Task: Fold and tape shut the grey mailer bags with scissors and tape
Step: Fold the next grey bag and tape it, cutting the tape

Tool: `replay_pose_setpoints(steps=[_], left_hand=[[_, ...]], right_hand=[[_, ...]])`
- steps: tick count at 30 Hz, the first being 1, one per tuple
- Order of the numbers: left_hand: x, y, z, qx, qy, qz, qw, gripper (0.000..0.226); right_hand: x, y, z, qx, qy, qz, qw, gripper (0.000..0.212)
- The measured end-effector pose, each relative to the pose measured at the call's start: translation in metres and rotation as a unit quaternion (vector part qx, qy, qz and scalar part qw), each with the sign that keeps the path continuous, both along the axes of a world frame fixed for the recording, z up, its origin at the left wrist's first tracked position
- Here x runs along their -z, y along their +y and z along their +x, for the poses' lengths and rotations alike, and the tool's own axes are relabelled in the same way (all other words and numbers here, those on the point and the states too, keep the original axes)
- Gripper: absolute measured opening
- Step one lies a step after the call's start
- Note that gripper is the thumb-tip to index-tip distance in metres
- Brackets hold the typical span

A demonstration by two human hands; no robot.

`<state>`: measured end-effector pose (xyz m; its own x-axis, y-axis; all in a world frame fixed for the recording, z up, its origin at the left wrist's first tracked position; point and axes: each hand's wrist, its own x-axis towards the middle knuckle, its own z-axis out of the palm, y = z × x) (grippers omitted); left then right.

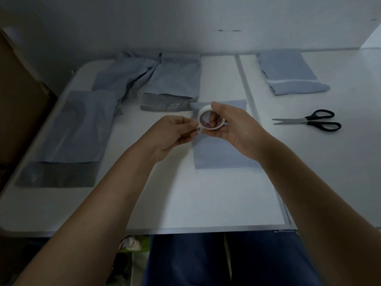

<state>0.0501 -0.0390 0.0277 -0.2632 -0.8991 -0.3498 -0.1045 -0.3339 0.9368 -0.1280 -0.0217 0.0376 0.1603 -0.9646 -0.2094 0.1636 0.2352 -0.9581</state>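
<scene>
My right hand (233, 129) grips a white roll of tape (208, 118), thumb through its core, held above a folded grey mailer bag (218, 155) lying in the middle of the table. My left hand (175, 135) pinches at the roll's left edge with fingertips. Black-handled scissors (309, 120) lie shut on the table to the right, apart from both hands. Unfolded grey mailer bags lie at the left (76, 129) and further back (175, 81). A folded bag (288, 75) rests at the back right.
The white table (185, 203) has a raised seam running front to back right of the middle bag. A brown cardboard box (18, 100) stands at the left edge. A white wall closes the back. My legs show below the table's front edge.
</scene>
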Motion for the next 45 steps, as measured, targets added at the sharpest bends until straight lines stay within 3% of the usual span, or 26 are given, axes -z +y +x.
replay_pose_setpoints(steps=[2, 10, 13, 17, 19, 24, 27, 33, 37, 45], left_hand=[[0.001, -0.002, 0.001, 0.004, -0.019, -0.007, 1.0, 0.008], [0.003, -0.008, 0.003, 0.031, -0.089, -0.004, 0.996, 0.008], [0.005, -0.01, 0.005, 0.037, -0.113, -0.01, 0.993, 0.011], [0.005, -0.013, 0.01, 0.034, -0.143, -0.027, 0.989, 0.013], [0.005, -0.013, 0.012, 0.027, -0.144, -0.033, 0.989, 0.012], [0.007, -0.007, 0.01, 0.0, -0.09, 0.013, 0.996, 0.01], [0.008, -0.005, 0.01, -0.021, -0.043, 0.062, 0.997, 0.011], [0.008, -0.002, 0.009, -0.032, -0.009, 0.074, 0.997, 0.011], [0.007, 0.0, 0.006, -0.036, -0.021, 0.055, 0.998, 0.011], [0.01, 0.001, 0.0, -0.052, -0.057, -0.005, 0.997, 0.003]], right_hand=[[-0.001, 0.001, -0.002, -0.001, 0.042, -0.013, 0.999, 0.025], [0.004, -0.001, -0.011, -0.004, 0.226, -0.04, 0.973, 0.027], [0.007, 0.0, -0.016, -0.006, 0.305, -0.06, 0.95, 0.03], [0.012, 0.002, -0.02, -0.001, 0.435, -0.112, 0.893, 0.029], [0.014, 0.002, -0.021, 0.015, 0.451, -0.129, 0.883, 0.03], [0.021, 0.0, -0.018, 0.047, 0.239, -0.026, 0.969, 0.029], [0.022, 0.004, -0.015, 0.068, 0.102, 0.02, 0.992, 0.022], [0.023, 0.009, -0.014, 0.082, 0.112, 0.011, 0.99, 0.033], [0.027, 0.01, -0.011, 0.104, 0.108, 0.015, 0.989, 0.027], [0.018, 0.009, 0.004, 0.17, -0.034, 0.087, 0.981, 0.033]])
